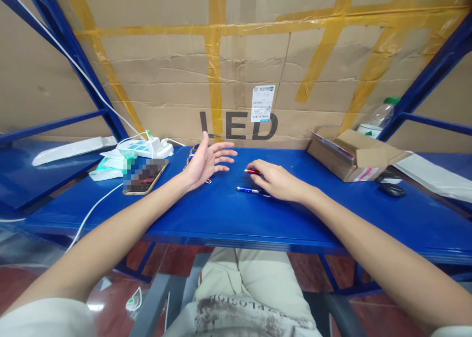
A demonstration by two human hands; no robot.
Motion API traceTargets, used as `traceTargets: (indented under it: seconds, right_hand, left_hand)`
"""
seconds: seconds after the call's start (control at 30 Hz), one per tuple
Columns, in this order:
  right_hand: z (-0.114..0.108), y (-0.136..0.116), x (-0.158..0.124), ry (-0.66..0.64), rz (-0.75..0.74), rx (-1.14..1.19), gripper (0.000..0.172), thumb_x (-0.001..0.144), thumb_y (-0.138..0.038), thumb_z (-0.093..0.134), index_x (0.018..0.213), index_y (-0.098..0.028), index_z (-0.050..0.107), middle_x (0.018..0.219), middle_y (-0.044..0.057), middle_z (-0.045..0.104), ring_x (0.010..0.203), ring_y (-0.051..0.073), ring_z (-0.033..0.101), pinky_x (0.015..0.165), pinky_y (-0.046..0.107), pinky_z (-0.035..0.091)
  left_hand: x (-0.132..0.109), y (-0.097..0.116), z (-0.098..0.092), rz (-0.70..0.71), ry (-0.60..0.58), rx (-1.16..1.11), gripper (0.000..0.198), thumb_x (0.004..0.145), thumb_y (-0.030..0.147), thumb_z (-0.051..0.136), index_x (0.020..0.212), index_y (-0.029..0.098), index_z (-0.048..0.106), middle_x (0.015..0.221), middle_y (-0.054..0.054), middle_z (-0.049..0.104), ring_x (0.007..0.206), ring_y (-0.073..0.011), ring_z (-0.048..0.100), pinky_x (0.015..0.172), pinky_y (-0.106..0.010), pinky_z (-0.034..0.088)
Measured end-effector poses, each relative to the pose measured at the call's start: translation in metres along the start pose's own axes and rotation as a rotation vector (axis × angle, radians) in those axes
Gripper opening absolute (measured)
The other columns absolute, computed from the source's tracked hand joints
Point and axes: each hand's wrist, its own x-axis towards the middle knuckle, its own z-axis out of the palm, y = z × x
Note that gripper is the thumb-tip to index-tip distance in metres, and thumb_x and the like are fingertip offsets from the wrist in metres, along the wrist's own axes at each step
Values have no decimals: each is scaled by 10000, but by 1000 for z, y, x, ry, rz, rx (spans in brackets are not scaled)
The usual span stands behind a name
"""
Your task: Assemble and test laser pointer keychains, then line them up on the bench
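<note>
My left hand point(208, 162) is raised over the blue table with its fingers spread and the palm turned to the right, holding nothing. Partly hidden behind it lies a group of small, slim items point(192, 153) with shiny ends. My right hand point(280, 179) rests low on the tabletop, its fingers closed around a red pen-shaped light point(252, 171) whose tip points left. Just nearer to me, a blue pen-shaped light point(247, 190) with a silver tip and a white label lies on the table. Its right end runs under or beside my right hand, next to something dark.
A phone point(145, 177), a green-white packet point(112, 165) and a white power strip point(158, 148) with cables lie at left. On the right are an open cardboard box point(354, 155), a black mouse point(391, 189) and a plastic bottle point(379, 116). A large taped carton point(165, 81) stands behind.
</note>
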Motion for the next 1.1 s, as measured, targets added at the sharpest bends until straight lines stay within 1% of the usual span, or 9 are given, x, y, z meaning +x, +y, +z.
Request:
traceTargets:
  seconds: [0.13,0.3,0.47,0.6,0.7,0.83,0.9,1.0,1.1]
  right_hand:
    - [2,3,0,-27,38,57,224,1098,-282,447,1291,-216,539,1228,137,737,1035,277,722,899,434,559]
    - [2,4,0,-82,-41,24,168,1106,-382,510,1109,-230,580,1068,98,715,974,273,657,852,400,521]
    - [5,4,1,-108,-77,53,179,1098,-373,556,1024,-217,602,1003,82,690,930,248,634,834,372,500]
    - [5,4,1,-123,-90,92,156,1094,-353,567,1044,-218,627,1022,78,705,920,233,650,821,353,498]
    - [1,2,1,-135,-73,120,214,1105,-396,554,1035,-219,652,1014,76,722,921,231,666,821,351,501]
    - [-8,0,0,-201,-21,123,250,1019,-452,691,1091,-212,684,1016,69,729,898,233,666,775,340,504]
    - [-11,0,-1,-230,-13,99,244,960,-391,748,1110,-208,689,1025,67,726,887,231,661,761,338,507]
    - [-15,0,-2,-250,-22,87,203,915,-271,729,1106,-214,688,1008,55,727,871,224,659,754,332,513]
    - [-20,2,-4,-279,-11,84,200,897,-249,715,1093,-222,686,1006,48,735,856,217,666,733,321,517]
  left_hand:
    - [0,-4,1,-18,-35,43,703,975,787,605,1318,186,725,1331,-154,740,1128,-263,696,859,-336,567]
    - [2,-15,-2,-78,-77,159,587,959,690,726,1236,174,767,1191,-138,754,931,-190,696,745,-277,516]
    - [2,-19,-5,-99,-135,268,565,971,697,702,1180,178,786,1096,-120,765,860,-173,678,701,-280,482]
    - [1,-19,-5,-37,-197,414,512,996,658,674,1147,183,792,1040,-113,777,835,-186,675,667,-292,455]
    - [0,-19,-4,-16,-216,463,484,1000,634,674,1139,187,794,1010,-103,780,812,-184,664,661,-291,450]
    - [-1,-18,-3,-5,-226,513,477,1001,629,672,1107,179,790,980,-93,775,779,-175,645,657,-292,446]
    - [-1,-18,-1,16,-237,544,481,1001,631,669,1092,173,786,963,-90,774,772,-176,644,679,-304,463]
    - [-3,-19,0,59,-249,613,474,982,629,693,1070,172,781,942,-86,778,803,-202,669,751,-339,502]
    - [-4,-21,1,125,-252,728,442,981,611,696,1045,182,780,944,-81,779,850,-227,679,796,-361,509]
